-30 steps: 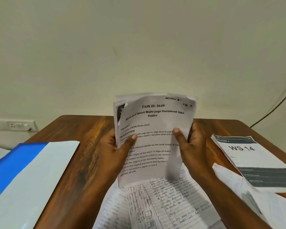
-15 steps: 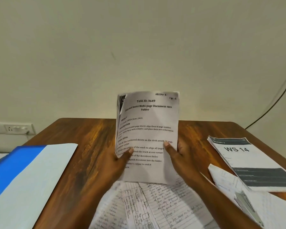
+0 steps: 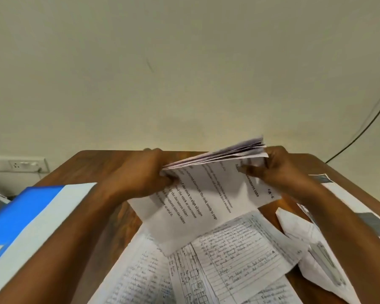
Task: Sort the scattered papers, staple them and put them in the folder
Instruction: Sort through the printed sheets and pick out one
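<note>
Loose handwritten white sheets [image 3: 226, 260] lie nearest on the brown wooden table [image 3: 101, 165]; beyond them I see left hand [image 3: 140, 174] and right hand [image 3: 281, 167] each gripping an end of the printed paper stack [image 3: 206, 189], held sideways, presumably to square edges.

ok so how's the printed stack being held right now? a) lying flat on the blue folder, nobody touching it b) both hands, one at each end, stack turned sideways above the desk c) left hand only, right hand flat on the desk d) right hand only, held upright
b: the left hand and the right hand each grip an end of the printed stack, which is turned sideways, its text running down the page, above the handwritten sheets.
</note>
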`<state>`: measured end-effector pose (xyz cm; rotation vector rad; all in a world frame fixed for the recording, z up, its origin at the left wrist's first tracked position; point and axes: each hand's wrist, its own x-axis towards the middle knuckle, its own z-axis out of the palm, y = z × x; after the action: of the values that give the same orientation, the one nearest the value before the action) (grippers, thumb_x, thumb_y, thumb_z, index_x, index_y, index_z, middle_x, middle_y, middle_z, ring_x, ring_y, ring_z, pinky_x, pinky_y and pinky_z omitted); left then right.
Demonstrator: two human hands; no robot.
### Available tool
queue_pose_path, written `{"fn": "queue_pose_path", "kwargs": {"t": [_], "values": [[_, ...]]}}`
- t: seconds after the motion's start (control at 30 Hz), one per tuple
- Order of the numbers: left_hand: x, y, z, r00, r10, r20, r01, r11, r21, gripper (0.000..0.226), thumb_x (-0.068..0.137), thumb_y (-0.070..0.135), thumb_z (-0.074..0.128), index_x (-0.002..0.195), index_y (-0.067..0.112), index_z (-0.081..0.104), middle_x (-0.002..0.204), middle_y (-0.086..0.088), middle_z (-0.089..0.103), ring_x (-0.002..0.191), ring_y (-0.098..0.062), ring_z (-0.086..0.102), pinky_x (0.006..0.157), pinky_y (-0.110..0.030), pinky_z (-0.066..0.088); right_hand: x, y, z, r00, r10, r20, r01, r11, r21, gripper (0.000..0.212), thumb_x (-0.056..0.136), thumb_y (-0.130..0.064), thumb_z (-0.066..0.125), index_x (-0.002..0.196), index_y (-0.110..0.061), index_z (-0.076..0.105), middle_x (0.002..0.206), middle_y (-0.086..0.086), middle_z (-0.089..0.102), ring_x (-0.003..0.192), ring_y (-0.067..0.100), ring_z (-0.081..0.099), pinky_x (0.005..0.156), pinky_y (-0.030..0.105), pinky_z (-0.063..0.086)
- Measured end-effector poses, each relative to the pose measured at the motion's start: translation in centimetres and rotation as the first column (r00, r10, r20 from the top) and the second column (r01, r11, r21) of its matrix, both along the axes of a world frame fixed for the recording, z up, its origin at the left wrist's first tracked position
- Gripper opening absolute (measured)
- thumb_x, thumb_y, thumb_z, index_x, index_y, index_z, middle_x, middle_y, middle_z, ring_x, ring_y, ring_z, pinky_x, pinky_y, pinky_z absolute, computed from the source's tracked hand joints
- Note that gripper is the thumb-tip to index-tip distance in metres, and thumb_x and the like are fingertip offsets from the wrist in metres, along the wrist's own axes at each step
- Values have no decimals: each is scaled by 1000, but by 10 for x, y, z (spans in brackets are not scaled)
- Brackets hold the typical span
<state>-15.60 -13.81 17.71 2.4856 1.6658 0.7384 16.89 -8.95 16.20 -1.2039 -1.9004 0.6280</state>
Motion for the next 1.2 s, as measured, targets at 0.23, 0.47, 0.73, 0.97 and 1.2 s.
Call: {"fn": "queue_pose_path", "kwargs": {"t": [0.23, 0.47, 0.73, 0.97, 1.2], "values": [[-12, -22, -47, 497, 25, 868, -49, 999, -1, 32, 78, 9, 88, 109, 14, 77, 99, -1, 82, 89, -21, 80, 71, -29, 66, 21, 4, -52, 924, -70, -377, 23, 991, -129, 28, 80, -23, 83, 107, -26, 74, 105, -7, 80, 97, 24, 75, 82, 48, 61], [16, -11, -132, 287, 302, 909, 93, 936, -340, 48, 79, 4, 84, 124, 7, 66, 109, -10, 81, 97, -30, 80, 72, -35, 66, 10, -10, -140, 863, -246, -442, 116, 947, -300, 57, 74, -42, 89, 120, -22, 61, 116, 1, 71, 105, 23, 69, 94, 47, 56], [28, -6, -133, 193, 318, 928, 72, 939, -337, 51, 77, 6, 83, 126, 11, 67, 111, -9, 81, 98, -34, 79, 85, -56, 64, 4, 19, -107, 884, -265, -385, 159, 945, -285, 25, 94, -34, 73, 118, -32, 67, 110, -10, 77, 88, 21, 76, 73, 35, 57], [15, -16, -122, -95, 309, 946, 577, 792, -201, 73, 87, 6, 83, 153, 6, 49, 143, -26, 63, 130, -48, 62, 107, -62, 52, 24, 50, -44, 955, -61, -292, 4, 981, -192, 24, 91, -24, 78, 114, -18, 72, 113, 8, 78, 89, 25, 78, 81, 47, 63], [27, 10, -94, 390, 59, 919, 756, 549, -357, 100, 79, 57, 86, 157, 12, 44, 151, -23, 56, 130, -44, 58, 94, -47, 59, 27, 54, 22, 881, 414, 230, -299, 863, -407, 15, 95, -16, 74, 106, -25, 74, 98, -2, 80, 88, 18, 77, 71, 22, 59]]}}
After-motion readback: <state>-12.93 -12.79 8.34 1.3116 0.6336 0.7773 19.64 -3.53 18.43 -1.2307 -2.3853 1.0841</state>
